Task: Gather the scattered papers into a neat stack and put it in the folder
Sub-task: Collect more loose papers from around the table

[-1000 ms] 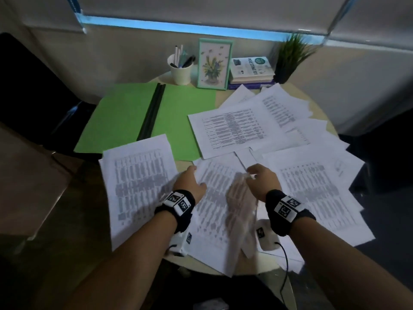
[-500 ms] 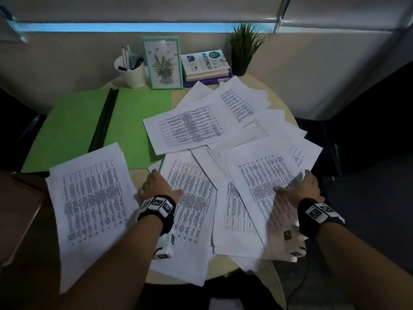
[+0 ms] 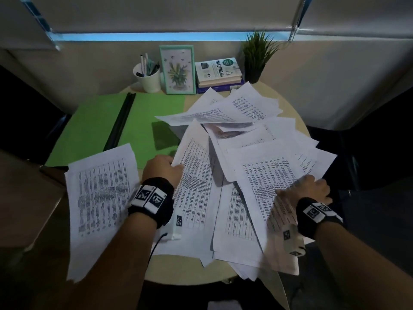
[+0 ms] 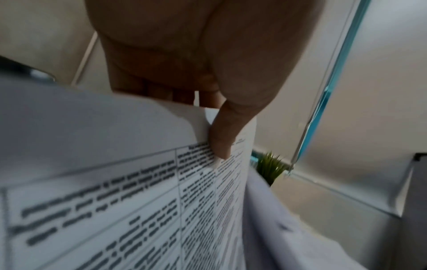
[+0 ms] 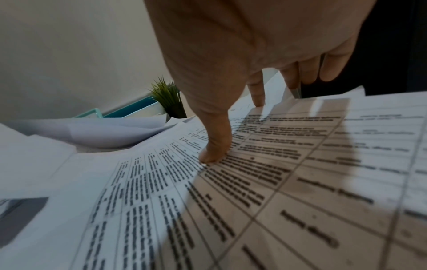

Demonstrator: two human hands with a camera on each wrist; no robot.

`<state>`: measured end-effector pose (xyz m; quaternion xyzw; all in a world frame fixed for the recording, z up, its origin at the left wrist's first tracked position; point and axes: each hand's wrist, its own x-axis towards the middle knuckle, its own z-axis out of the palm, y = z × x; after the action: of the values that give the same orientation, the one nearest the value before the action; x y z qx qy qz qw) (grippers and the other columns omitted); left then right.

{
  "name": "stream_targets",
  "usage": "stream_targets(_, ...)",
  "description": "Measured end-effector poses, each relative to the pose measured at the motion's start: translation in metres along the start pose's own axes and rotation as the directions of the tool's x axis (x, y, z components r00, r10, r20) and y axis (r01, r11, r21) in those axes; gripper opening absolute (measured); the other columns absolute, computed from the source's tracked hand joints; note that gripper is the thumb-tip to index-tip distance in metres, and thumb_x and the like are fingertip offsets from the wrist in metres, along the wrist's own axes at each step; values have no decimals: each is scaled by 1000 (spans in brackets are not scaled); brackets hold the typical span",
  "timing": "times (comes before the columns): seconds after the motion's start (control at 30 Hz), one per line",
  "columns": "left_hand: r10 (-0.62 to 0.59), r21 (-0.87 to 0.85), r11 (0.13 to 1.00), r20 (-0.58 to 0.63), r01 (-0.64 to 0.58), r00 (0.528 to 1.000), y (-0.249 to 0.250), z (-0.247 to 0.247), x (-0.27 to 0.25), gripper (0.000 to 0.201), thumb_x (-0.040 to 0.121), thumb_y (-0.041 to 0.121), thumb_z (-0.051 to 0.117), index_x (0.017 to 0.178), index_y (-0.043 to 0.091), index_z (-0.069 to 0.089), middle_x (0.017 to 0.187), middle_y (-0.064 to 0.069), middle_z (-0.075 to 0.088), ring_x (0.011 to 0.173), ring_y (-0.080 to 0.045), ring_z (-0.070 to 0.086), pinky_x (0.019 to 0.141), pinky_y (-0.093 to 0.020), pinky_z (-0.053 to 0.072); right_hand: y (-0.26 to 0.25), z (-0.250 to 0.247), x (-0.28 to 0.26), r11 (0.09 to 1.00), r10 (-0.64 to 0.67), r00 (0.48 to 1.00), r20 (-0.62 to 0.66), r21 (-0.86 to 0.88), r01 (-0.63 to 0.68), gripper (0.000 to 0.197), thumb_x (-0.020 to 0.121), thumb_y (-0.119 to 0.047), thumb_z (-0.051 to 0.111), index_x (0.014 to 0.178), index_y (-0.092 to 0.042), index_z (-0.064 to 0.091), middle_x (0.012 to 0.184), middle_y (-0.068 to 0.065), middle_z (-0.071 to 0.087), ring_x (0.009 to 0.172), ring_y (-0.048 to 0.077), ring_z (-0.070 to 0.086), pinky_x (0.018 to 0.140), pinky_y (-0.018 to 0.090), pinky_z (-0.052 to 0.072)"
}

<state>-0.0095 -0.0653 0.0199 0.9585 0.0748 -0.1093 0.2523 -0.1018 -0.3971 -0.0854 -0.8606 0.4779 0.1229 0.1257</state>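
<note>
Since half a second ago the sheets on the right have bunched toward the middle, and the far ones now buckle upward instead of lying flat. My left hand (image 3: 163, 168) pinches the edge of a printed sheet (image 3: 196, 186), thumb on top and fingers beneath, as the left wrist view shows; I judge it is lifting that edge so the others can slide under or against it. My right hand (image 3: 310, 189) lies on the outer papers (image 3: 268, 175) with fingers extended, thumb and fingertips pressing down, gripping nothing, which looks like a sweep inward. One sheet (image 3: 100, 198) lies apart at the left, overhanging the table edge, not yet gathered. The green folder (image 3: 89, 128) lies open on the far left of the round table (image 3: 185, 269), partly under the loose pages. Along the back wall stand a pen cup (image 3: 148, 80), a framed flower picture (image 3: 177, 70), a few books (image 3: 218, 72) and a small plant (image 3: 257, 54); the room is dim.
</note>
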Motion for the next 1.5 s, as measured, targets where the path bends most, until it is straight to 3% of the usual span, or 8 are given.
stream_targets(0.23,71,-12,997,-76,-72,995,36,-52,-24,25,88,36,66,93,12,73,72,-1,65,64,-19,60,55,-23,44,-5,6,-9,998,-54,998,-44,42,56,91,55,-53,87,124,-15,43,154,19,13,143,38,10,111,59,23)
stream_targets(0.53,156,-201,955,-274,-216,949,48,-127,-47,34,79,44,74,99,16,75,73,8,64,64,-5,59,54,-19,38,-21,3,-35,976,-217,974,-66,-15,217,119,59,-74,73,148,-15,20,159,22,-15,147,38,-15,115,60,7)
stream_targets(0.63,134,-377,901,-227,-214,965,45,-127,-43,30,86,45,66,92,15,73,76,8,66,65,-5,60,53,-16,40,-39,-7,-46,865,-484,836,-258,9,503,71,87,-63,50,142,-21,35,162,15,6,150,30,4,115,55,12)
stream_targets(0.73,76,-545,823,-169,-158,983,38,-117,-40,28,93,41,59,80,18,67,76,5,66,67,-11,59,54,-18,42,-72,-35,-64,692,-596,799,-80,453,562,53,94,-61,42,130,-23,53,140,3,53,127,19,51,109,42,33)
stream_targets(0.97,110,-583,802,-67,-128,992,13,-103,-35,13,97,28,55,100,19,64,84,11,62,80,-12,59,65,-24,42,-132,-85,-112,268,-813,580,-48,853,448,52,94,-47,53,140,-22,44,131,-17,53,112,-3,55,92,18,41)
stream_targets(1.13,148,-687,700,-130,-197,980,-1,-108,-32,25,91,5,62,103,26,66,101,10,68,104,-13,64,93,-37,49,-151,-84,-113,106,-765,624,-161,924,368,42,83,-13,75,122,-6,60,113,5,71,102,19,69,88,37,56)
stream_targets(1.37,148,-613,723,-314,-319,938,-2,-91,-29,20,88,15,68,70,10,62,69,13,63,66,-4,60,71,-23,43,-151,-94,-115,32,-704,643,-301,891,452,24,85,-1,69,105,-13,66,99,-8,74,96,14,70,85,28,56)
stream_targets(1.5,133,-675,675,-285,-297,949,0,-67,-24,28,85,10,71,111,6,64,107,-3,68,100,-17,64,84,-24,50,-138,-92,-110,94,-681,643,-350,829,551,27,85,-10,72,109,-10,60,103,-1,70,95,11,67,81,18,53)
